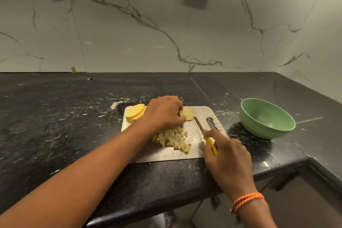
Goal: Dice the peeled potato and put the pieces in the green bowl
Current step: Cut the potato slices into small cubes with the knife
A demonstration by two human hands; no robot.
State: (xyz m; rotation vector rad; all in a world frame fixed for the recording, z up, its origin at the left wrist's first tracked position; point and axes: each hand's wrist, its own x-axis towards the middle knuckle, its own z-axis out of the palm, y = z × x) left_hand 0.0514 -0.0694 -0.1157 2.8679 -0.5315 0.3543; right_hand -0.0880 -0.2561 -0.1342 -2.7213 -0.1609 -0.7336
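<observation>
Your left hand [163,112] pins a pale yellow potato slice [187,113] flat on the steel cutting board [194,131] (diced cubes [173,139] lie heaped nearer you). Your right hand [226,155] clasps the yellow-handled knife [206,135]. The green bowl [266,118] sits apart, rightward.

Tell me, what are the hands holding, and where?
Right hand grips the knife by its yellow handle; left hand pins a potato slice at its left edge.

Brushed-metal cutting board [192,131], glossy black stone counter [64,116], veined marble wall [129,33]
</observation>
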